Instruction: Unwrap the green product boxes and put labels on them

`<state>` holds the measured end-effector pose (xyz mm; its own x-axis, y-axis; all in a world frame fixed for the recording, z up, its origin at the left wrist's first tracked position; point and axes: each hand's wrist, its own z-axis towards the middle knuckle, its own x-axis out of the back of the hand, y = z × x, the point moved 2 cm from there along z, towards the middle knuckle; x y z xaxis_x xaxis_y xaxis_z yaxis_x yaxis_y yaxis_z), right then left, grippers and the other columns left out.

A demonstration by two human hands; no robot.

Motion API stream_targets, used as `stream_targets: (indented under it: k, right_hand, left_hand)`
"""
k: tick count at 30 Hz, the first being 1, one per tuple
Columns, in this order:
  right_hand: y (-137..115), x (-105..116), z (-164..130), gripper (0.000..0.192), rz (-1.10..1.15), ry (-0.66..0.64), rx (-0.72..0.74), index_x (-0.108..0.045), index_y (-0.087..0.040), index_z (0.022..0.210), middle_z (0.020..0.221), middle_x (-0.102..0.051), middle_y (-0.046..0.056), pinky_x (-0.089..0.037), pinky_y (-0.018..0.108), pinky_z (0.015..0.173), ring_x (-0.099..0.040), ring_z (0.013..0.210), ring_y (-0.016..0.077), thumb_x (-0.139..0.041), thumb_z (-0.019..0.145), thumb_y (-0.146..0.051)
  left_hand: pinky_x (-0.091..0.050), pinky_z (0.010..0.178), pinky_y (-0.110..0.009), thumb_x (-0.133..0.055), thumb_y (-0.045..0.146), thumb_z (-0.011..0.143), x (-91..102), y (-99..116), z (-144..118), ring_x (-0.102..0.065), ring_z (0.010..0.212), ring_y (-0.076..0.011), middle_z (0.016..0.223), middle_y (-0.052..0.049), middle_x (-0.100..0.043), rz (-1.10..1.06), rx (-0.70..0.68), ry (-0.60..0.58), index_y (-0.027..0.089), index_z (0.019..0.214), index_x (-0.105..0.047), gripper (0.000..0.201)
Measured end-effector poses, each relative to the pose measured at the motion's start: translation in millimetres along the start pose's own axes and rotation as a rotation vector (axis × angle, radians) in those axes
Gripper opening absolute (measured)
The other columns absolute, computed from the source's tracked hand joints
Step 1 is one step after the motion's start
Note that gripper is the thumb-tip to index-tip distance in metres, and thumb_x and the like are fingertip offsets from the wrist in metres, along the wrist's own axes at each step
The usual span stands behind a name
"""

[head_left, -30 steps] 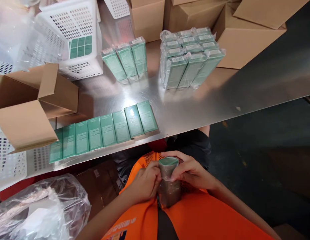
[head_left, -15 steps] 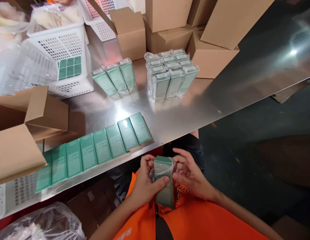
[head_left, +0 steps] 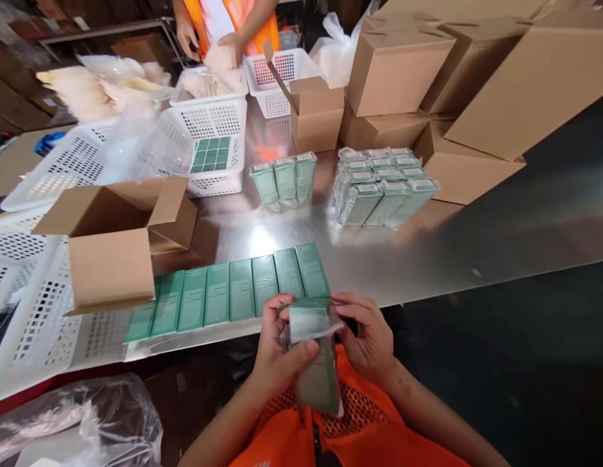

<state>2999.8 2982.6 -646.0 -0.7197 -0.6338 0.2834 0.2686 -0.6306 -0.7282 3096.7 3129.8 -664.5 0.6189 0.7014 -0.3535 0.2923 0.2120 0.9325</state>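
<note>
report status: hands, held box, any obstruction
Left hand gripping green box, clear wrap on it. Right hand at wrap's edge. Row of boxes ahead, seemingly not in the way.

Held box (head_left: 318, 384): green | film (head_left: 308, 324): clear | vest (head_left: 393, 447): orange (mesh (head_left: 359, 405) dark-dotted) | basket (head_left: 216, 120): white, hole-gridded | carton (head_left: 111, 272): brown

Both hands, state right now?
Left hand: holding a green rectangular box in translucent plastic wrap.
Right hand: curled at the wrap's edge; whether closed can't be told.
</note>
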Motion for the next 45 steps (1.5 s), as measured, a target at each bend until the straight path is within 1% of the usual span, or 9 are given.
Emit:
stream_targets:
  k: [6, 9, 14, 21, 24, 31, 38, 41, 45]
  right_hand:
    - [-8, 12, -4, 0.017, -0.002, -0.251, 0.113, -0.071, -0.030, 0.095, 0.091, -0.068, 0.006, -0.061, 0.038, 0.076, -0.067, 0.087, 0.0241, -0.062, 0.090, -0.017]
    - [-12, 21, -14, 0.010, 0.183, -0.425, -0.104, -0.071, -0.034, 0.098, 0.083, -0.064, 0.005, -0.060, 0.042, 0.077, -0.065, 0.084, 0.0263, -0.066, 0.091, -0.028]
    - [-7, 32, -16, 0.042, 0.524, -0.209, -0.672, -0.066, -0.036, 0.120, 0.095, -0.068, 0.005, -0.055, 0.036, 0.059, -0.064, 0.072, 0.0236, -0.070, 0.086, -0.059]
    - [26, 46, 28, 0.048, 0.616, 0.175, -0.891, -0.070, -0.024, 0.102, 0.083, -0.068, 0.002, -0.052, 0.030, 0.061, -0.062, 0.069, 0.0194, -0.079, 0.073, -0.060]
    - [70, 56, 63, 0.058, 0.459, 0.349, -0.807, -0.064, -0.024, 0.103, 0.079, -0.064, 0.001, -0.052, 0.031, 0.060, -0.060, 0.068, 0.0196, -0.067, 0.074, -0.075]
    - [124, 9, 88, 0.054, -0.056, -0.183, -0.588, -0.069, -0.021, 0.099, 0.103, -0.065, 0.010, -0.049, 0.046, 0.093, -0.061, 0.100, 0.0285, -0.058, 0.082, -0.071]
    - [108, 0, 85, 0.055, -0.508, -0.202, -0.275, -0.058, -0.018, 0.135, 0.131, -0.053, 0.018, -0.036, 0.058, 0.111, -0.047, 0.128, 0.0343, -0.040, 0.099, -0.056]
    - [77, -5, 128, 0.051, -0.541, -0.191, -0.010, -0.052, -0.020, 0.140, 0.136, -0.054, 0.016, -0.037, 0.053, 0.113, -0.048, 0.130, 0.0315, -0.041, 0.102, -0.052]
    - [51, -57, 214, 0.059, -0.647, -0.427, 0.200, -0.042, -0.012, 0.150, 0.153, -0.044, 0.020, -0.030, 0.057, 0.117, -0.034, 0.145, 0.0359, -0.055, 0.097, -0.034]
  left_hand:
    - [-0.049, 0.063, -0.020, -0.085, 0.042, 0.076, 0.6, -2, 1, -0.062, 0.070, -0.0112, 0.088, 0.004, -0.064, 0.023, 0.030, 0.132, 0.034, 0.121, -0.042, 0.063]
    - [-0.046, 0.062, -0.019, -0.084, 0.041, 0.077, -3.5, -2, 4, -0.055, 0.067, -0.0103, 0.082, 0.005, -0.058, 0.091, -0.043, 0.103, 0.033, 0.116, -0.045, 0.055]
    - [-0.037, 0.054, -0.019, -0.078, 0.039, 0.082, -22.1, -5, 12, -0.045, 0.059, -0.0099, 0.072, 0.005, -0.050, 0.440, -0.132, -0.206, 0.024, 0.094, -0.048, 0.036]
    - [-0.020, 0.045, -0.021, -0.060, 0.030, 0.096, -40.8, 5, 1, -0.034, 0.043, -0.0077, 0.054, 0.011, -0.038, 0.593, -0.365, -0.293, 0.021, 0.106, -0.054, 0.015]
    - [-0.021, 0.047, -0.023, -0.057, 0.029, 0.097, -40.9, 0, -13, -0.037, 0.044, -0.0084, 0.052, 0.009, -0.042, 0.708, -0.284, -0.411, 0.020, 0.111, -0.062, 0.017]
    - [-0.019, 0.051, -0.025, -0.082, 0.026, 0.065, -8.8, -12, -26, -0.034, 0.054, -0.0090, 0.055, 0.004, -0.034, 0.749, 0.020, -0.319, 0.017, 0.048, -0.029, 0.056]
    - [-0.036, 0.070, -0.026, -0.050, 0.007, 0.055, 28.8, -32, -48, -0.058, 0.077, -0.0153, 0.084, -0.005, -0.065, 0.369, 0.169, -0.354, 0.018, 0.053, -0.026, 0.027]
    - [-0.030, 0.057, -0.024, -0.046, 0.012, 0.055, 38.3, -35, -45, -0.045, 0.060, -0.0125, 0.062, 0.002, -0.052, 0.308, 0.185, -0.112, 0.020, 0.063, -0.048, 0.012]
    - [-0.030, 0.053, -0.023, -0.048, 0.011, 0.056, 20.2, -14, -34, -0.047, 0.053, -0.0118, 0.055, 0.001, -0.058, 0.437, 0.200, -0.196, 0.017, 0.063, -0.065, 0.019]
